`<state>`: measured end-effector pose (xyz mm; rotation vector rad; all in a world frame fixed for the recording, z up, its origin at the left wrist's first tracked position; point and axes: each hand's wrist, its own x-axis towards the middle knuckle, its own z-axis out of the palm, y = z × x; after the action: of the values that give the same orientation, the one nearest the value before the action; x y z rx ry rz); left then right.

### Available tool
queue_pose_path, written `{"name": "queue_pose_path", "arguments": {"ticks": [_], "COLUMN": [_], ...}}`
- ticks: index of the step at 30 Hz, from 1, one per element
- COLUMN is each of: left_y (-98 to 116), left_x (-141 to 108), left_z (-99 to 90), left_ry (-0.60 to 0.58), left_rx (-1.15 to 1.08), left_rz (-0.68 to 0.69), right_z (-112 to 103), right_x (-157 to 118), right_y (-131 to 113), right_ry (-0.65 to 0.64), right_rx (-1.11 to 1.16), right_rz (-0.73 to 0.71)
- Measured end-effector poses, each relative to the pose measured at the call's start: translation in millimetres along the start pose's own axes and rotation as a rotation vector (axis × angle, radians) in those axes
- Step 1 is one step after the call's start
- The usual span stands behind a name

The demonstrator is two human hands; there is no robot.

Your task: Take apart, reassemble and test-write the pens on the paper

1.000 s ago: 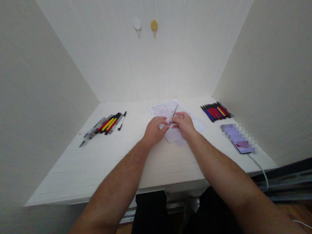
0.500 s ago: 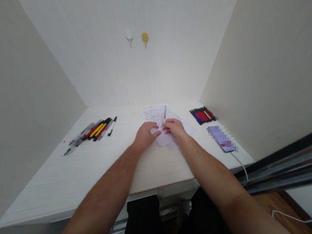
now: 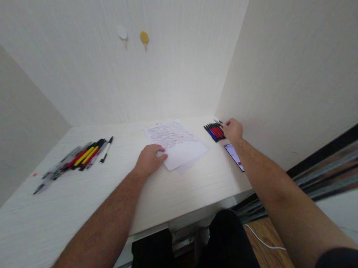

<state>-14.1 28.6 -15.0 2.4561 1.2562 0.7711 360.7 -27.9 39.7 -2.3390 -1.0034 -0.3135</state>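
Note:
A sheet of paper (image 3: 180, 150), its upper part covered in dark and reddish pen strokes, lies in the middle of the desk. On its left edge rests my left hand (image 3: 150, 159), thumb and index finger slightly apart with no object visible between them. My right hand (image 3: 233, 129) is over the right end of a neat row of pens (image 3: 213, 132) with black, red and blue bodies. Its fingers are closed around a pale pen (image 3: 219, 122) that points up and left; part of this pen is hidden by the fingers.
A loose pile of pens (image 3: 84, 156) lies on the left of the desk, with a white-and-black pen (image 3: 106, 149) beside it. A phone (image 3: 234, 156) sits under my right forearm. White and yellow hooks (image 3: 144, 37) are on the back wall; side walls bound the desk.
My right hand has moved from the paper to the row of pens on the right, carrying the pen. My left hand stays at the paper's left edge. The view has turned rightward.

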Motion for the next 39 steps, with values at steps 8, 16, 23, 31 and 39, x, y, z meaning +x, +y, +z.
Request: {"name": "queue_pose_path", "arguments": {"ticks": [8,16,23,31,39], "left_y": [4,1,5,5,-16], "left_x": [-1,-1,-7,-11,-4], "left_z": [-4.0,-2.0,-1.2,2.0,-29.8], "left_ry": [-0.023,0.003,0.013,0.045,0.274], "left_rx": [-0.015,-0.04,-0.037,-0.037,0.152], "left_rz": [-0.015,-0.011,0.0,-0.013,-0.33], "right_z": [7,1,6,33,37], "right_x": [13,10,-43,-134,-128], "right_y": [30,19,-56,-141,-120], "right_ry": [-0.105,-0.181,-0.118,-0.352,-0.324], "right_rx": [-0.244,-0.394,-0.028,0.274,0.215], "right_rz": [-0.047,-0.082,-0.157,-0.373,-0.48]}}
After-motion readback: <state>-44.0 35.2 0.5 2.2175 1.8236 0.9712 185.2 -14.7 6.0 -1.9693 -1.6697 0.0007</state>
